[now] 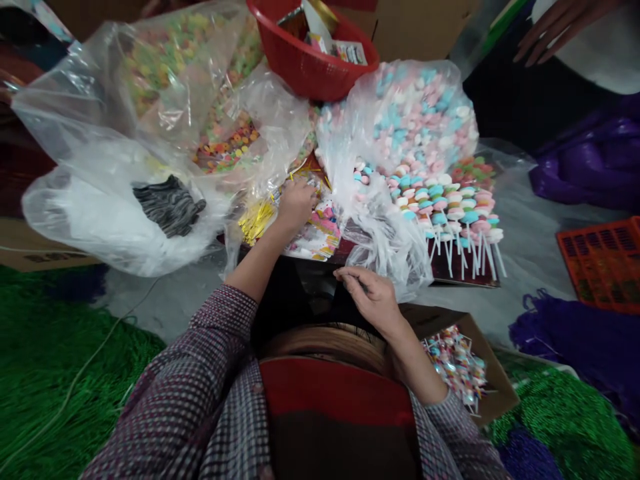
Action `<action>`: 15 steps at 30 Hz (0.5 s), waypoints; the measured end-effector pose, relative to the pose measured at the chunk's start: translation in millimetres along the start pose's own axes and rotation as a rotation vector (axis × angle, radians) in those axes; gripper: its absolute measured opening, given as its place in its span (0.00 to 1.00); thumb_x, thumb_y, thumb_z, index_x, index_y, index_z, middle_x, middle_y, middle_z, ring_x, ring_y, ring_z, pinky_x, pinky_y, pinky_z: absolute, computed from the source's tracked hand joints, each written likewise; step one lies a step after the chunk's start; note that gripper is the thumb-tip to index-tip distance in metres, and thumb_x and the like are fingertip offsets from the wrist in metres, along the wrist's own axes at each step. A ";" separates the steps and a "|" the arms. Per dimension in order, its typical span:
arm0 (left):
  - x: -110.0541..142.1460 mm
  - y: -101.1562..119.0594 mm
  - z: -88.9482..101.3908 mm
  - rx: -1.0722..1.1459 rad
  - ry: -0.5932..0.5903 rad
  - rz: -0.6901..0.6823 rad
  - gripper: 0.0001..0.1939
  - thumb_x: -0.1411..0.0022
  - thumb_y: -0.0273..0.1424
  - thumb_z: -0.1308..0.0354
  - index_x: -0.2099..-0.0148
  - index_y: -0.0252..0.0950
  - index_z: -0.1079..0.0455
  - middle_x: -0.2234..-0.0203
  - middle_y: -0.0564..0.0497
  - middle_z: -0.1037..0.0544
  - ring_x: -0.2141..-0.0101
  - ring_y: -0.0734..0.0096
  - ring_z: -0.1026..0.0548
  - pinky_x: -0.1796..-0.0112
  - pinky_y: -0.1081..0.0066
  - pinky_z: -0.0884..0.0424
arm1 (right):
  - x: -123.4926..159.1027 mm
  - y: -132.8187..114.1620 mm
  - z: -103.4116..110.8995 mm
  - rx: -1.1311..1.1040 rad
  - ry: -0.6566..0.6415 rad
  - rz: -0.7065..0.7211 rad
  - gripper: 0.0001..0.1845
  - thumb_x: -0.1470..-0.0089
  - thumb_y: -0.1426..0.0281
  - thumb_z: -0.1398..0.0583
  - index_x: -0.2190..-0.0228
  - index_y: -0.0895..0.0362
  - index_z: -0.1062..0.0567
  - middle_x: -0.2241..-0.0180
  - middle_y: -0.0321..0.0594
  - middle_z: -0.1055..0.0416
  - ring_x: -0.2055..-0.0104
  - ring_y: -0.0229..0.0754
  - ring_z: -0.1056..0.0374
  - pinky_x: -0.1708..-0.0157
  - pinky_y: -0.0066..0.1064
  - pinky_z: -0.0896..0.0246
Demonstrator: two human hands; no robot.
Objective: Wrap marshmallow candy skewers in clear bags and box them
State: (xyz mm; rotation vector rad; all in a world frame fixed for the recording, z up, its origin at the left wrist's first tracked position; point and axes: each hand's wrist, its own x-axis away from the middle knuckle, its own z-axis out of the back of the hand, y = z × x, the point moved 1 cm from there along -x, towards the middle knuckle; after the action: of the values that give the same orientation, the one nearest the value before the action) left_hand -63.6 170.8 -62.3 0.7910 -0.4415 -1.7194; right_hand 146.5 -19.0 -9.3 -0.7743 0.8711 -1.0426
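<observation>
My left hand (299,203) reaches over the low table, its fingers bent down among foil pieces and partly hidden, so their grip cannot be made out. Beside it lie gold twist ties (257,220) and printed plastic wrappers (320,237). My right hand (373,298) hovers before the table edge with thumb and forefinger pressed together; anything between them is too small to see. To the right, marshmallow and gummy skewers (443,203) on white sticks lie in rows. A clear bag of pink, blue and white marshmallows (425,113) stands behind them.
Bags of gummy rings (170,67) fill the back left, near a white bag with a dark striped cloth (169,205). A red basket (320,67) stands behind. A cardboard box (493,380) holds wrapped skewers at lower right. Another person's hand (565,27) shows top right.
</observation>
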 end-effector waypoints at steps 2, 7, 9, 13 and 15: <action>6.2 6.4 8.3 -0.064 -0.012 0.000 0.10 0.35 0.29 0.45 0.70 0.40 0.31 0.64 0.42 0.22 0.56 0.52 0.26 0.47 0.48 0.33 | -3.4 0.0 2.0 -0.051 0.005 -0.048 0.11 0.34 0.65 0.42 0.61 0.51 0.18 0.63 0.42 0.15 0.61 0.43 0.19 0.56 0.39 0.22; 20.6 24.1 21.6 -0.216 0.138 0.076 0.08 0.31 0.27 0.48 0.64 0.38 0.30 0.60 0.39 0.23 0.54 0.52 0.26 0.49 0.52 0.33 | -39.2 15.0 -3.9 -0.252 0.143 -0.322 0.15 0.40 0.56 0.37 0.58 0.53 0.19 0.63 0.41 0.17 0.65 0.42 0.20 0.59 0.36 0.22; 19.7 28.8 20.8 -0.187 0.209 0.091 0.07 0.31 0.28 0.47 0.63 0.39 0.31 0.59 0.40 0.23 0.55 0.54 0.26 0.50 0.53 0.32 | -66.0 23.9 -11.9 -0.311 0.209 -0.396 0.23 0.45 0.54 0.34 0.53 0.55 0.20 0.58 0.44 0.17 0.65 0.41 0.21 0.65 0.34 0.23; 13.6 35.5 11.8 -0.134 0.258 0.088 0.08 0.29 0.27 0.48 0.62 0.40 0.32 0.59 0.42 0.23 0.52 0.55 0.27 0.48 0.55 0.31 | -124.3 33.4 -28.7 -0.292 0.223 -0.372 0.34 0.48 0.53 0.33 0.44 0.57 0.25 0.51 0.47 0.19 0.60 0.43 0.22 0.64 0.33 0.25; 13.3 37.1 6.0 -0.120 0.252 0.089 0.08 0.28 0.27 0.49 0.63 0.40 0.32 0.60 0.43 0.24 0.52 0.55 0.27 0.47 0.56 0.31 | -146.8 32.4 -32.7 -0.136 0.222 -0.314 0.28 0.43 0.53 0.35 0.48 0.57 0.22 0.58 0.44 0.18 0.60 0.43 0.22 0.60 0.34 0.26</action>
State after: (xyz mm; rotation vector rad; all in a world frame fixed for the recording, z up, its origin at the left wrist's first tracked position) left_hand -43.7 146.7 -37.6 0.8741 -0.1964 -1.5246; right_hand 93.5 125.1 -18.3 -0.9424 1.0388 -1.3767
